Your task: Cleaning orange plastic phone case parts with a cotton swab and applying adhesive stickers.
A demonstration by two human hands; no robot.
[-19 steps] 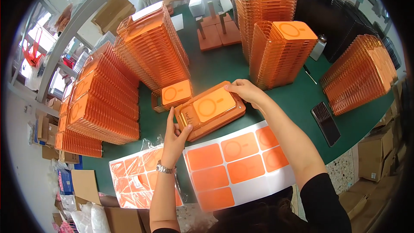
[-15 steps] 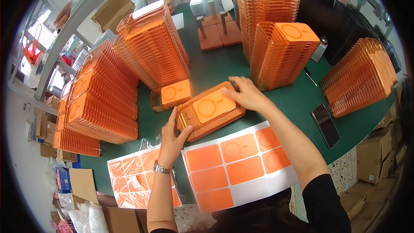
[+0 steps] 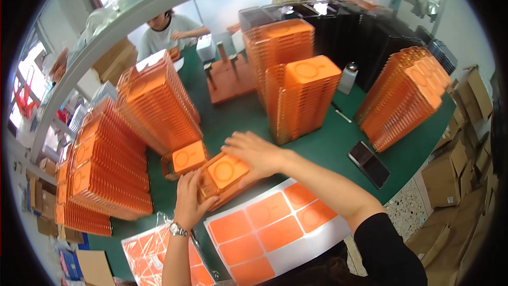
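Both my hands are on a shallow orange box-like holder lying on the green table. On top of it is an orange rounded panel with a ring mark. My left hand grips the holder's left end, thumb on the near side and fingers apart from it beyond. My right hand curls over the far right side, its fingers along the far edge; its thumb is hidden. Just beyond the left end sits another orange panel on a clear orange frame. In front lies a white sheet bearing orange rounded stickers.
Tall stacks of clear orange trays stand left, back left, centre and right. A black phone lies at right. Plastic-wrapped sticker sheets lie near left. Another person sits across, behind an orange stand.
The view has shifted, so everything sits lower and further left. My right hand has come nearer over the holder, covering more of the panel's right end. The left hand keeps its grip.
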